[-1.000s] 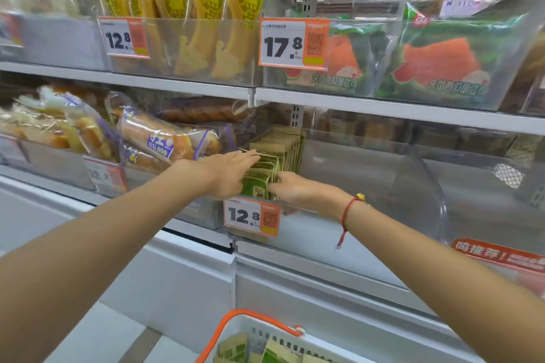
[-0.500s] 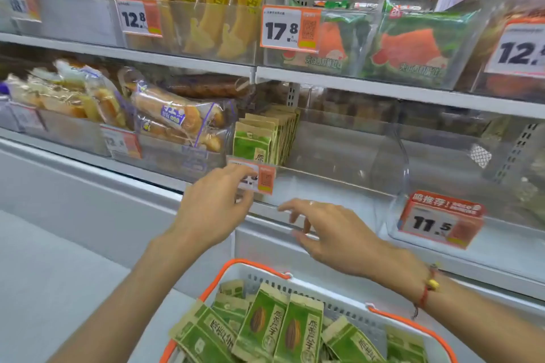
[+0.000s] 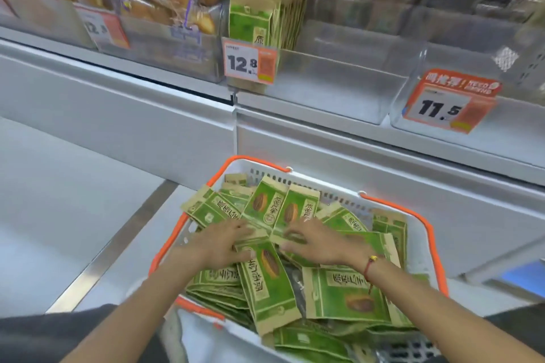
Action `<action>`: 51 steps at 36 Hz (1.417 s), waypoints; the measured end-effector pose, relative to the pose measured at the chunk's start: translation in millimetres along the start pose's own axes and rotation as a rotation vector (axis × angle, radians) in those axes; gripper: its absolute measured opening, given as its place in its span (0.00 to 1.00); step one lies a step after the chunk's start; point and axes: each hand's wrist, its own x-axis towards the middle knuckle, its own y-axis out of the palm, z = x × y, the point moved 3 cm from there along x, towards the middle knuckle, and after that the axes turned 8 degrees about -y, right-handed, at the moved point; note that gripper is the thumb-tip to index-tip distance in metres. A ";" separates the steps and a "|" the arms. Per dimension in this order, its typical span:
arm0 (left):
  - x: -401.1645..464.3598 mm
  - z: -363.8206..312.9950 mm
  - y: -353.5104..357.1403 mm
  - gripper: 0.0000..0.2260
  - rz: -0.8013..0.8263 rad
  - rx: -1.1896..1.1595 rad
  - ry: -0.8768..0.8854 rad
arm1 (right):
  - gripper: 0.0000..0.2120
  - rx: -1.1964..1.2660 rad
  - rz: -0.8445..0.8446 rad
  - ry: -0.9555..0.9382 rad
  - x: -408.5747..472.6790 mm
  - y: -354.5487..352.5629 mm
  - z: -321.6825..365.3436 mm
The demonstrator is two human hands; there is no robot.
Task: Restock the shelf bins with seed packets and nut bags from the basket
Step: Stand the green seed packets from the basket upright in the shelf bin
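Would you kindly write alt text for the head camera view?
Both hands, left hand and right hand, reach into a white basket and rest on green seed packets. Above, a clear shelf bin holds a row of upright packets behind a 12.8 price tag.

Bright, even store light; motion blur throughout, wide-angle bending at edges.

Green seed packets (image 3: 267, 280) lie heaped in the white basket (image 3: 418, 233).

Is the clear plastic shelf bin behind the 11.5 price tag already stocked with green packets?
No: the clear plastic shelf bin behind the orange 11.5 price tag shows only bare walls, while green packets stand behind the 12.8 tag.
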 end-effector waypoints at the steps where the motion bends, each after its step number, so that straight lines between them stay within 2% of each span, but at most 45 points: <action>1: -0.5 2.5 3.1 0.39 -0.015 -0.051 -0.003 | 0.24 0.038 -0.036 0.022 1.0 4.7 2.3; 4: 0.5 4.9 5.9 0.31 -0.119 -0.230 -0.035 | 0.27 0.157 -0.070 0.114 4.2 17.5 11.1; 6: 1.5 4.8 5.6 0.30 -0.197 -0.269 -0.099 | 0.30 0.216 -0.008 0.157 7.3 27.4 15.3; 9: 2.9 7.6 4.3 0.23 -0.326 -0.269 -0.185 | 0.38 0.250 0.037 0.205 11.3 36.7 18.1; 13: 3.6 6.9 4.4 0.13 -0.342 -0.204 -0.159 | 0.34 0.358 0.032 0.247 13.8 37.0 18.4; 15: 4.8 6.5 3.0 0.11 -0.337 -0.207 -0.149 | 0.31 0.453 0.015 0.275 15.3 32.1 14.6; 17: 6.9 6.8 -4.0 0.14 -0.369 -0.233 -0.123 | 0.28 0.565 -0.014 0.296 16.4 24.9 12.0; 20: 9.9 3.1 -24.4 0.27 -0.384 -0.200 -0.019 | 0.19 0.613 0.034 0.289 17.7 9.9 8.8; 22: 10.8 -5.3 -38.5 0.36 -0.284 -0.146 0.082 | 0.12 0.665 0.088 0.274 17.1 -1.6 6.5; 25: 13.6 -18.0 -49.5 0.40 -0.071 -0.156 0.121 | 0.14 0.723 0.112 0.241 15.3 -18.4 1.0; 27: 15.4 -22.9 -54.0 0.35 -0.039 -0.272 0.092 | 0.14 0.721 0.117 0.202 14.4 -29.5 -2.3; 32: 12.4 -23.6 -70.0 0.14 -0.148 -0.782 0.147 | 0.15 0.729 0.062 0.097 12.3 -57.6 -2.2; 34: 10.7 -22.5 -76.6 0.07 -0.198 -0.846 0.141 | 0.15 0.688 0.019 0.063 13.6 -68.5 -1.9; 36: 10.1 -21.1 -79.8 0.05 -0.272 -0.913 0.114 | 0.16 0.582 0.022 0.052 14.4 -78.6 -4.5; 39: 12.1 -14.8 -78.8 0.10 -0.407 -1.034 0.030 | 0.15 0.389 0.042 0.065 13.6 -91.0 -14.1; 41: 13.7 -10.4 -76.3 0.11 -0.408 -1.093 -0.013 | 0.14 0.406 -0.024 0.072 12.6 -97.4 -22.5; 44: 15.7 -6.7 -75.0 0.08 -0.260 -1.103 0.032 | 0.15 0.509 -0.125 0.068 11.3 -102.6 -31.5; 48: 17.1 -6.3 -76.5 0.21 -0.083 -0.932 0.096 | 0.22 0.828 -0.229 0.128 14.4 -97.7 -39.2; 51: 18.7 -14.3 -69.5 0.27 -0.007 -0.892 0.052 | 0.25 0.868 -0.308 0.150 22.6 -90.5 -38.3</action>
